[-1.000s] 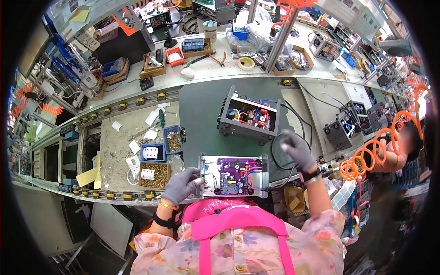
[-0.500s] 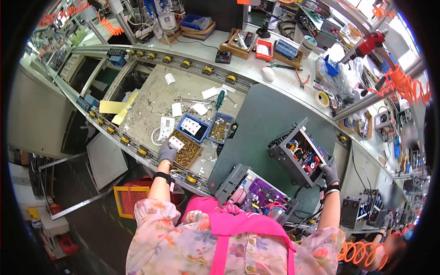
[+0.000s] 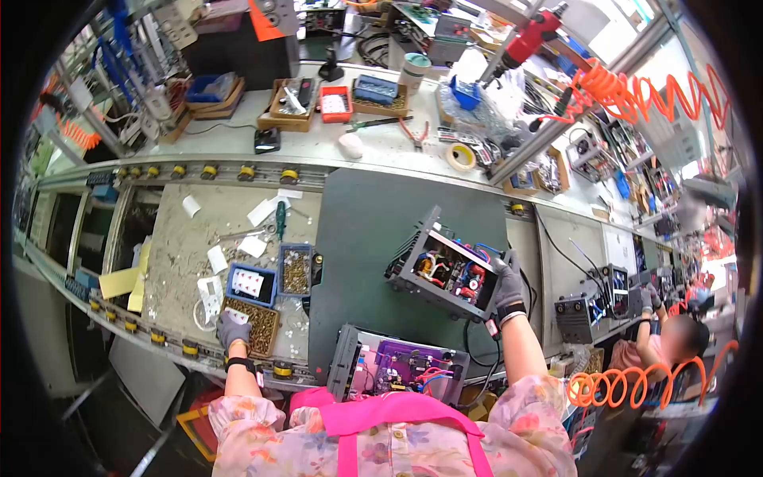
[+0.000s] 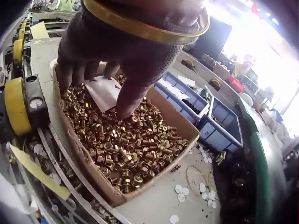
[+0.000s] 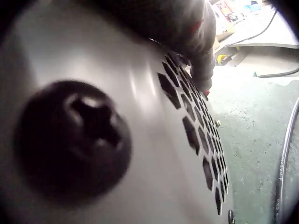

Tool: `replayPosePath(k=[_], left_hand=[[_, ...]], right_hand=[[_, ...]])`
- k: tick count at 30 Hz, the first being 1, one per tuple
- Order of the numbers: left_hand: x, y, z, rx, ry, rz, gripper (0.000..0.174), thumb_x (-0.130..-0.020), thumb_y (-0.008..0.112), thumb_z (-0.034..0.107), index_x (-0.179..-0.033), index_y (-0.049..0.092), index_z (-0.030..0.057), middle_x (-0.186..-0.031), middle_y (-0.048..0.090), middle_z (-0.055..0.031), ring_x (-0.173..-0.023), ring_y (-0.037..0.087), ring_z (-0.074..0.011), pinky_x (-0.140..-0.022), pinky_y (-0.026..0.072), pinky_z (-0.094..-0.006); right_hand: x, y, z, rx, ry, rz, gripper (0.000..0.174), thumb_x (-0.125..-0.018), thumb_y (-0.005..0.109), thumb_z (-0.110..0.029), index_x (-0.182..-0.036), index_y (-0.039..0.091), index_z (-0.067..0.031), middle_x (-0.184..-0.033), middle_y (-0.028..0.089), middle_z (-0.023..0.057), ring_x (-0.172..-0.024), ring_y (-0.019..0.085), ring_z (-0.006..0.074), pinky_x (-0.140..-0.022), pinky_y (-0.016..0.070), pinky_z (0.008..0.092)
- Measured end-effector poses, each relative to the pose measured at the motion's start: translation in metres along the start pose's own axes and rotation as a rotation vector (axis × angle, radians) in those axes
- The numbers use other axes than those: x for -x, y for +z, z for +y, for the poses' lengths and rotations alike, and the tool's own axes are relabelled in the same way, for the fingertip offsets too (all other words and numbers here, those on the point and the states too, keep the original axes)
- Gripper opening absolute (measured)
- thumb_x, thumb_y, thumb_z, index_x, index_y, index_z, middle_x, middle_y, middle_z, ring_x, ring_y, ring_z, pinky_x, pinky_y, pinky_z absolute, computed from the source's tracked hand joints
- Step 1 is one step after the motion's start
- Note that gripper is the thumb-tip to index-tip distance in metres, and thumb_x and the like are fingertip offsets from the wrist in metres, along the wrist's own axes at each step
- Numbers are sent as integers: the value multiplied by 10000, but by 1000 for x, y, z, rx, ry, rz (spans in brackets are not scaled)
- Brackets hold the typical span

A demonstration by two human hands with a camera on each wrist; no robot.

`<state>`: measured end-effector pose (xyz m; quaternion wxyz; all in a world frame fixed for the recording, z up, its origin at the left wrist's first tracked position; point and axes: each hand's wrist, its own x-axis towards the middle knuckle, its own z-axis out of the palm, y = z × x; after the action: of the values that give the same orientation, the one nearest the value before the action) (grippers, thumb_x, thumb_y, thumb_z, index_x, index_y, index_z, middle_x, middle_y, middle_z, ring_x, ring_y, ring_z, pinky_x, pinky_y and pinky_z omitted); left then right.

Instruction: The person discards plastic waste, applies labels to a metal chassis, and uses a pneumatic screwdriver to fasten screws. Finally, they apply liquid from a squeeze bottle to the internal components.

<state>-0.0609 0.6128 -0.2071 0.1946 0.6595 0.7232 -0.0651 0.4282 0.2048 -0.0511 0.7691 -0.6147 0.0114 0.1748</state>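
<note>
My gloved left hand (image 3: 234, 330) reaches down into a cardboard box (image 4: 180, 122) of brass-coloured screws (image 4: 135, 144). Its thumb and fingers point into the screws and stand apart, on either side of a small white sheet (image 4: 103, 93) with red marks. The hand hides part of the sheet. On the green mat (image 3: 358, 262), a dark grey case (image 3: 445, 300) lies open-topped, with wires and red parts inside. The gloved right hand (image 3: 509, 282) grips the top edge of its right end wall. Close up, that wall shows hexagonal holes (image 5: 190, 133) and a black cross-head screw (image 5: 70, 144).
A second case (image 3: 342, 362) with a purple circuit board (image 3: 397, 367) lies at the mat's front edge. Blue trays (image 4: 224, 128) stand beside the screw box. A green-handled screwdriver (image 3: 280, 219) lies behind them. Black cable (image 5: 285, 154) runs beside the right hand's case.
My left hand has left the purple-board case and moved left into the screw box. The right hand has come down onto the other case's end wall. The head view swung and came back.
</note>
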Motion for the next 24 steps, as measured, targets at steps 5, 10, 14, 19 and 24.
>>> replayPosePath(k=[5,10,14,19,24], left_hand=[[4,-14,12,-168,21,-45,717,-617,784,224,-1244,438,189,-1192,532,-152,-1059,565,-370,-866,483,-432],[-5,-17,0,-52,149,-29,508,-655,719,182,-1132,554,126,-1030,633,-171,-961,618,-344,-843,482,-420],[0,-25,-1,-71,239,85,305,-770,576,160,-1063,604,78,-977,646,-203,-899,625,-361,-796,483,-436],[4,-43,-5,556,-1,-69,194,-815,535,100,-982,614,42,-800,646,-140,-775,645,-269,-705,498,-402],[-56,1,-64,848,315,61,181,-827,580,106,-975,616,7,-779,618,-70,-689,534,-141,-678,466,-291]], right_hand=[[25,30,-16,96,-286,-70,772,-759,524,94,-1449,227,-82,-1414,375,141,-1237,443,230,-1038,361,335],[81,60,-38,395,-608,-303,815,-731,478,73,-1463,155,-83,-1415,359,197,-1252,427,250,-1053,322,344],[102,21,-8,564,-631,-84,709,-720,512,46,-1377,271,-66,-1315,431,177,-1150,483,250,-1013,354,344],[130,-43,9,830,-421,158,659,-687,546,35,-1311,348,-44,-1195,472,136,-1126,479,246,-1001,361,349],[170,-38,-28,992,-337,139,679,-709,654,-39,-1333,386,-33,-1164,525,159,-1024,544,252,-919,431,335]])
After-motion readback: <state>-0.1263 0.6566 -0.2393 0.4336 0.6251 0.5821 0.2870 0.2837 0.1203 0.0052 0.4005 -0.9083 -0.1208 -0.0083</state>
